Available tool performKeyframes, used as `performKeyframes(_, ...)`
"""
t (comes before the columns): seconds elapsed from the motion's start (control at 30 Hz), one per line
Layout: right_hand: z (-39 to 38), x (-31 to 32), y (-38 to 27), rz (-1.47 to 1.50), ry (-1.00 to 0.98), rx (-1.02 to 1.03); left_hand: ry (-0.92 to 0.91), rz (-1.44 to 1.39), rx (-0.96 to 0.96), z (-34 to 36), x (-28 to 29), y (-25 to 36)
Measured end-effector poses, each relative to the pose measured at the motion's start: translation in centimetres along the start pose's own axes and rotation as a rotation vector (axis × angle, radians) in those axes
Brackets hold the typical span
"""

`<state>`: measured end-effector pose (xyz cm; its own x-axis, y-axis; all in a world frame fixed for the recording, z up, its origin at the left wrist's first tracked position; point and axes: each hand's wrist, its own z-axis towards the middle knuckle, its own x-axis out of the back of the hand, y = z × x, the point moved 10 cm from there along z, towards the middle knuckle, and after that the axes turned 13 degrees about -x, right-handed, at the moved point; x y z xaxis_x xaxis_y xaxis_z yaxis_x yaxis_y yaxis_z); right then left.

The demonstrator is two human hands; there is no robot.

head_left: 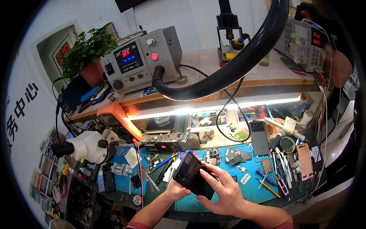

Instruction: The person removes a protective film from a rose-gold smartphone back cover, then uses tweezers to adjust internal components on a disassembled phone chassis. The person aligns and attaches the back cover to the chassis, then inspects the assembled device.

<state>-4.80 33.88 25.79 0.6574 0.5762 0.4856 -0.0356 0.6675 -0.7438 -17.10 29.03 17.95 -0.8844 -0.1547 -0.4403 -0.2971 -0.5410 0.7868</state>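
A dark, glossy smartphone [187, 172] is tilted above the blue work mat, near the front of the bench. My left hand [177, 191] is closed around its lower left side. Over the right part of the phone lies my right hand [225, 191], its fingers stretched out and touching the surface. The right thumb sits apart, by the phone's lower end. Part of the phone is hidden under the right fingers. Beyond it on the blue mat [232, 208] are a small camera-like module [212, 156] and some grey flat pieces [237, 155].
Another phone [260, 138] lies at the back right, near tweezers, screwdrivers and a copper-coloured plate [304, 162]. A white microscope [89, 147] and an orange multimeter [120, 121] stand left. A thick black hose [228, 78] arches overhead from the grey station [143, 57]. A person [341, 57] is at far right.
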Motion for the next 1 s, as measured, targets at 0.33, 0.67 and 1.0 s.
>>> performKeyframes(0.33,0.0,0.0,-0.1,0.017,-0.005,0.015,0.004,0.004,0.008,-0.1,0.2,0.1)
performKeyframes(0.67,0.1,0.0,-0.2,-0.013,-0.011,0.022,-0.005,0.018,-0.001,0.1,-0.3,0.4)
performKeyframes(1.0,0.1,-0.4,0.2,-0.011,-0.02,0.005,-0.022,0.037,0.061,-0.1,0.1,-0.5)
